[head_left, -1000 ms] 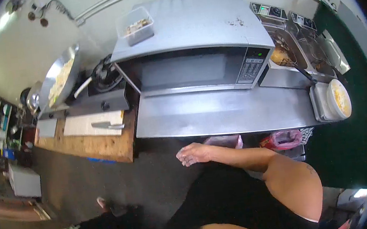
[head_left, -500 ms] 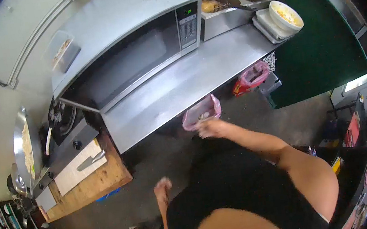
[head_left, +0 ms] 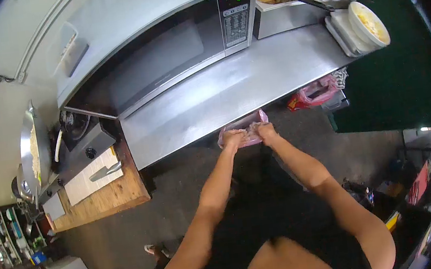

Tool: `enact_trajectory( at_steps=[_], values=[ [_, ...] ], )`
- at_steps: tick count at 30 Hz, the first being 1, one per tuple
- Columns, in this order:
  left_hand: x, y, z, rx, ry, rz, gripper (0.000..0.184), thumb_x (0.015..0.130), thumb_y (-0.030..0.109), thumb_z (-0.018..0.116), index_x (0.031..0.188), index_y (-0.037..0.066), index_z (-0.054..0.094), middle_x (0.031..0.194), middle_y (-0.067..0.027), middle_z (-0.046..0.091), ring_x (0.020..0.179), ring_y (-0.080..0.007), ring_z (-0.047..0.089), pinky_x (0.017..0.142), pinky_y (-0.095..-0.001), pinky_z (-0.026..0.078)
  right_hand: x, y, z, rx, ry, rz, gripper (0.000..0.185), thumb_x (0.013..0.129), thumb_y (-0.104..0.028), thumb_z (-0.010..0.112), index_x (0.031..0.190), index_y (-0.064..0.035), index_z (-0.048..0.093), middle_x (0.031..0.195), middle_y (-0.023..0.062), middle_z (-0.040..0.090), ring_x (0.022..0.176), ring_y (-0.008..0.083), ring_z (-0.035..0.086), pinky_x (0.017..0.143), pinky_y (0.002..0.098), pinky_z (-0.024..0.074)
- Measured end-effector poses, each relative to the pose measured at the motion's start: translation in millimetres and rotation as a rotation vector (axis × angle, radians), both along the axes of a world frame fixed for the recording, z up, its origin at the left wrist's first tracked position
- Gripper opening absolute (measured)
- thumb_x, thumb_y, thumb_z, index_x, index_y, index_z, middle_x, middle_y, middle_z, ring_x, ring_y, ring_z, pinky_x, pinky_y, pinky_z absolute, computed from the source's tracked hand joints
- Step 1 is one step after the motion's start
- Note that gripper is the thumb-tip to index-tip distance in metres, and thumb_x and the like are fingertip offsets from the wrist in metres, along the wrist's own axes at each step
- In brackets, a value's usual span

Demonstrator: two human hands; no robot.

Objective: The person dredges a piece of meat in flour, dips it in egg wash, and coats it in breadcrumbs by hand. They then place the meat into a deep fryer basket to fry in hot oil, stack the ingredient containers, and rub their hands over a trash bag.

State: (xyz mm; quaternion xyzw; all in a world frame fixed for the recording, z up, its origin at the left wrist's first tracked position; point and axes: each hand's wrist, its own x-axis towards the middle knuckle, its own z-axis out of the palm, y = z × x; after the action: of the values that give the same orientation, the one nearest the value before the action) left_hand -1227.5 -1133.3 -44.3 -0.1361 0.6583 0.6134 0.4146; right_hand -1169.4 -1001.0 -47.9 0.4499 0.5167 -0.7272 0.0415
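Both of my hands reach down to a bin lined with a pink plastic bag, below the front edge of the steel counter. My left hand is over the bag's left side, its fingers curled inward. Opposite it, my right hand is bent over the right side. Between the two hands shows something pale and translucent, too small and blurred to name. Whether the fingers grip this or the bag's rim cannot be made out.
A microwave stands on the steel counter. At the counter's right end are stacked containers and a bowl of yellow food. A knife lies on a cutting board at left, near a wok. Another pink-lined bin stands rightward.
My left hand has come up from low beside my body to the bin. My right hand has moved slightly right and up, over the bag. The view has shifted a little.
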Motion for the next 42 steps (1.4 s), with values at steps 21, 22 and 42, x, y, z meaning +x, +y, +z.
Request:
enact_trajectory(
  at_steps=[21, 22, 42],
  values=[
    [-6, 50, -3, 0.387, -0.430, 0.461, 0.066, 0.087, 0.057, 0.032, 0.134, 0.010, 0.037, 0.132, -0.0084, 0.043, 0.116, -0.0278, 0.042, 0.099, -0.0414, 0.033, -36, -29, -92, 0.063, -0.022, 0.421, 0.047, 0.090, -0.027, 0.040, 0.129, -0.0005, 0.038, 0.133, 0.0197, 0.039, 0.123, 0.0301, 0.037, 0.103, 0.0366, 0.0283],
    [-5, 51, -11, 0.380, -0.417, 0.473, 0.066, 0.088, 0.056, 0.031, 0.135, 0.010, 0.034, 0.135, -0.0083, 0.040, 0.120, -0.0278, 0.039, 0.101, -0.0412, 0.032, -33, -39, -83, 0.106, -0.065, 0.441, 0.048, 0.091, -0.028, 0.038, 0.131, -0.0013, 0.036, 0.134, 0.0197, 0.037, 0.124, 0.0302, 0.035, 0.104, 0.0366, 0.0275],
    [-5, 43, -44, 0.121, -0.363, 0.517, 0.048, 0.094, 0.032, 0.032, 0.131, 0.001, 0.038, 0.132, -0.0108, 0.043, 0.120, -0.0251, 0.042, 0.100, -0.0387, 0.035, -37, -47, -56, 0.058, -0.057, 0.097, 0.051, 0.089, -0.023, 0.039, 0.127, 0.0099, 0.033, 0.131, 0.0281, 0.037, 0.120, 0.0382, 0.039, 0.102, 0.0424, 0.0300]
  ],
)
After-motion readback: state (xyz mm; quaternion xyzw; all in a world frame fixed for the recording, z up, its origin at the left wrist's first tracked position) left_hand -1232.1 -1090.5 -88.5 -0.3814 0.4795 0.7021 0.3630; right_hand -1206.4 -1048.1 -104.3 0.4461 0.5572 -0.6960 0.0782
